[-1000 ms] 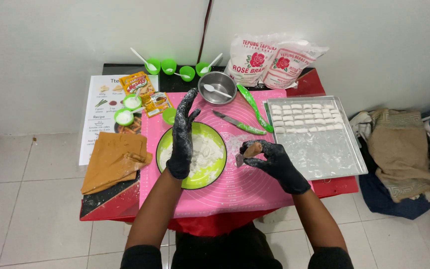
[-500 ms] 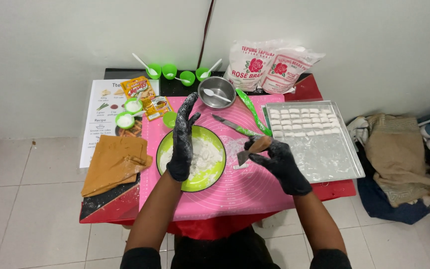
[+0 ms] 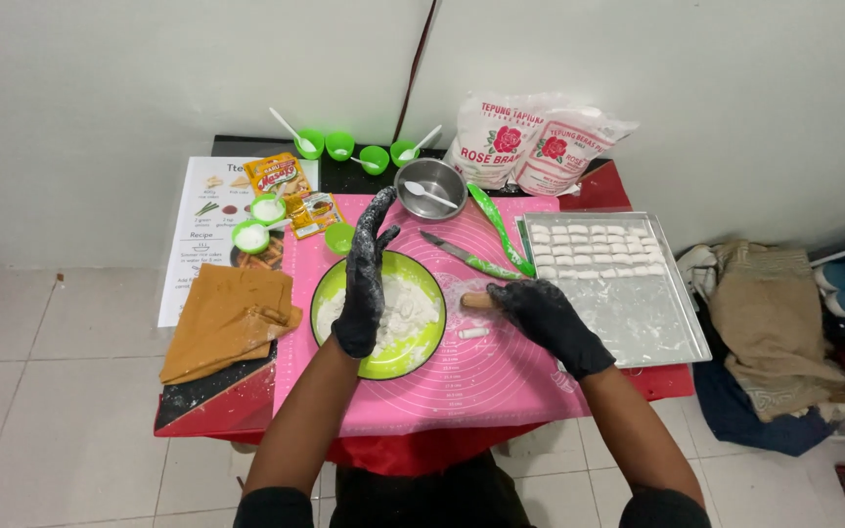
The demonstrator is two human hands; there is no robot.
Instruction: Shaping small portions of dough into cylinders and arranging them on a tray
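Observation:
My left hand (image 3: pixel 362 279), in a black glove dusted with flour, stands upright over a green plate (image 3: pixel 330 293) of white flour and dough, fingers apart and holding nothing. My right hand (image 3: pixel 545 318), also gloved, is closed on a short wooden stick (image 3: pixel 477 300) lying on the pink mat (image 3: pixel 501 381), just right of the plate. A small white dough piece (image 3: pixel 473 333) lies on the mat just below the stick's free end.
A metal tray (image 3: pixel 638 328) with rows of white dough pieces sits at the right. Behind are a metal bowl (image 3: pixel 430 186) with a spoon, a green knife (image 3: pixel 466 256), small green cups (image 3: pixel 339 145) and two flour bags (image 3: pixel 535 147). A brown cloth (image 3: pixel 227 318) lies left.
My right hand has come down from a raised position and brought the wooden stick onto the mat. My left hand has stayed upright over the plate.

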